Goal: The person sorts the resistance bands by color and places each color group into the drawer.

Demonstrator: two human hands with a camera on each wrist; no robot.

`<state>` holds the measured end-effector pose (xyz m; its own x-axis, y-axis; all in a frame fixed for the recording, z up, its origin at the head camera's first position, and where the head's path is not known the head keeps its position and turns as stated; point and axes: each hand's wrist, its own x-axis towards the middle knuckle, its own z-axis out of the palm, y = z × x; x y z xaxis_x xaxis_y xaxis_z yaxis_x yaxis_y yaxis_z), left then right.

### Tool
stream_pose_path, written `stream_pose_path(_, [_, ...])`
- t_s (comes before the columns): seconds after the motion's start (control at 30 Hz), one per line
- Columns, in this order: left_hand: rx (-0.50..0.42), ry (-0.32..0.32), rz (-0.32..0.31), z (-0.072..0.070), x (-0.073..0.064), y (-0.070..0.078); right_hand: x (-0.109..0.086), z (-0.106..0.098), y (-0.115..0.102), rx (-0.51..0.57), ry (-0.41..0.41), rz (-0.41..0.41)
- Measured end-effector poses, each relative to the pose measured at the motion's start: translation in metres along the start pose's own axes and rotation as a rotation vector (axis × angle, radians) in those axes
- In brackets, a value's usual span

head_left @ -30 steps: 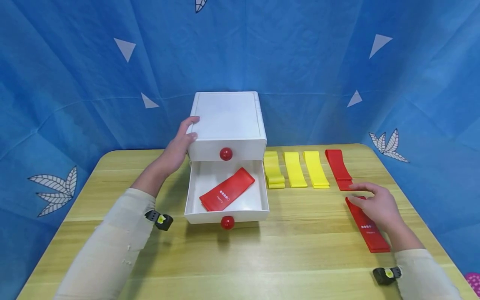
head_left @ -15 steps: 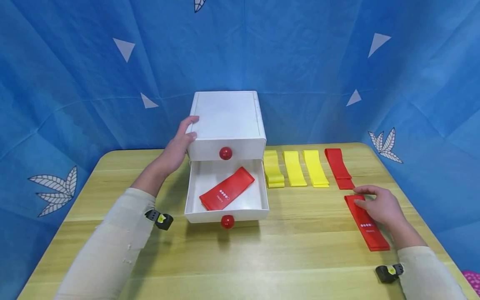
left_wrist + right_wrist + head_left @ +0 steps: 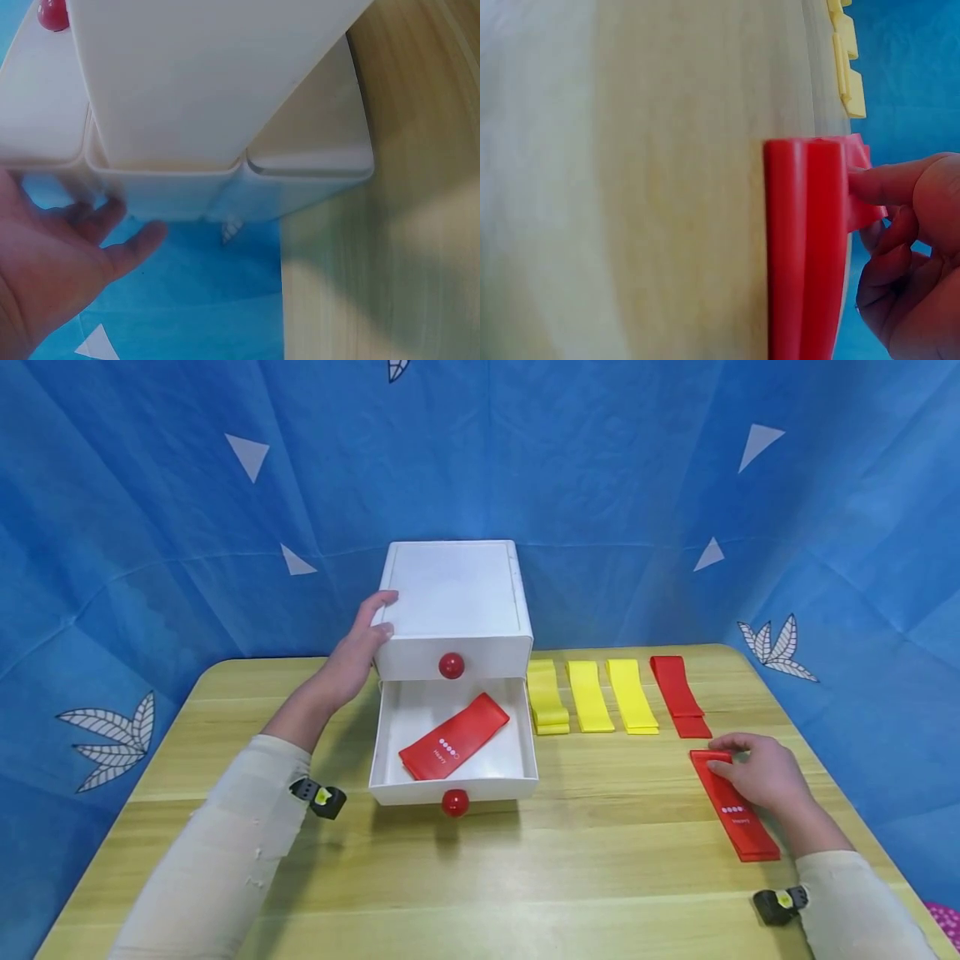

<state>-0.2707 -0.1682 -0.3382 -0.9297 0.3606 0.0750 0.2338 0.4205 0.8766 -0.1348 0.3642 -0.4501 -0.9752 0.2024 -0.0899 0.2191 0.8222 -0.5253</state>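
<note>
My left hand (image 3: 348, 660) rests on the upper left edge of a white two-drawer cabinet (image 3: 453, 589), fingers on its top and side. Its lower drawer (image 3: 405, 693) is pulled out, with a folded red resistance band (image 3: 454, 739) marked "Heavy" lying inside. At the right, my right hand (image 3: 761, 768) pinches the far end of another folded red resistance band (image 3: 738, 818), which lies on the table. The right wrist view shows that band (image 3: 802, 247) with the thumb at its side and the other fingers curled. A further red band (image 3: 678, 693) lies just beyond.
Three folded yellow bands (image 3: 588, 697) lie in a row right of the cabinet. Red knobs (image 3: 452, 666) stick out from the drawer fronts. A blue patterned curtain (image 3: 615, 485) hangs behind the wooden table (image 3: 585, 877).
My right hand has moved slightly right and down, its index finger and thumb closing at the red band's far end. The left hand stays on the cabinet.
</note>
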Motion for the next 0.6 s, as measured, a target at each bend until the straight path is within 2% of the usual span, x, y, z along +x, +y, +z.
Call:
stream_pose_path(0.23, [0.008,0.001,-0.008,0.0002,0.0005,-0.0005,-0.0021,0.001,0.0028,0.002,0.007,-0.027])
stream_pose_path(0.47, [0.009,0.0,-0.013,0.0004,-0.0002,0.0003,-0.0054,-0.0007,0.0044,0.032,0.02,-0.013])
stream_pose_path(0.6, [0.013,0.002,-0.012,-0.0004,-0.0006,0.0004,-0.0065,-0.0032,0.0023,0.035,0.044,-0.044])
